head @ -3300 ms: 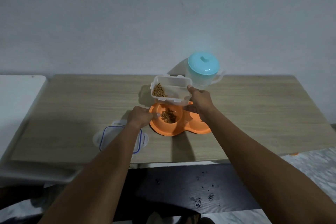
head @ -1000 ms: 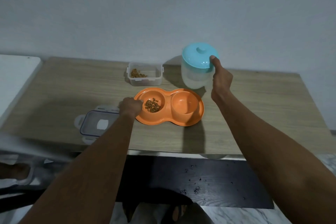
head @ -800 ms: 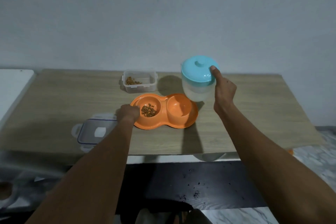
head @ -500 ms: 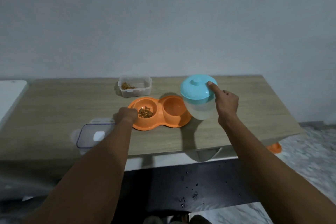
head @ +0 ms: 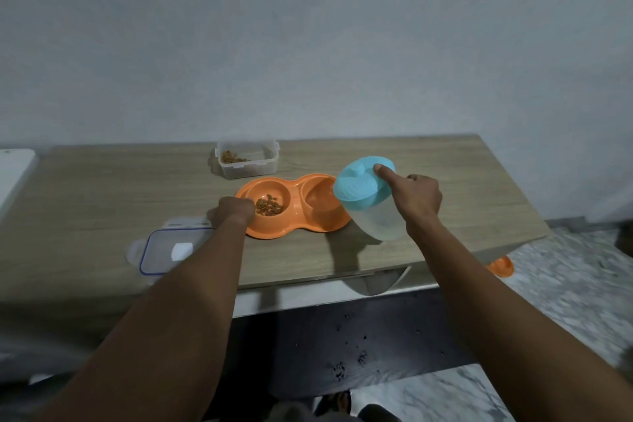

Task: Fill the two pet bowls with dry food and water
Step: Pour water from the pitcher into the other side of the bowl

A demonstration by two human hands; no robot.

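An orange double pet bowl (head: 274, 233) lies on the wooden table (head: 102, 195). Its left well holds brown dry food (head: 269, 206); the right well (head: 320, 202) looks dry. My left hand (head: 231, 214) is closed on the bowl's left rim. My right hand (head: 416, 197) grips a translucent water jug (head: 378, 223) with a blue lid (head: 359, 187), forefinger pressed on the lid. The jug is lifted and tilted left, its lid edge over the right well. No water stream is visible.
A clear food container (head: 246, 158) with a little kibble stands behind the bowl. Its blue-rimmed lid (head: 168, 250) lies at the table's front left. A white surface (head: 13, 164) adjoins the table's left end. An orange object (head: 501, 265) lies on the floor, right.
The food container was set down at the back. My right hand took the jug, lifted it from the back and brought it forward, tilting it toward the right well. My left hand stayed on the bowl.
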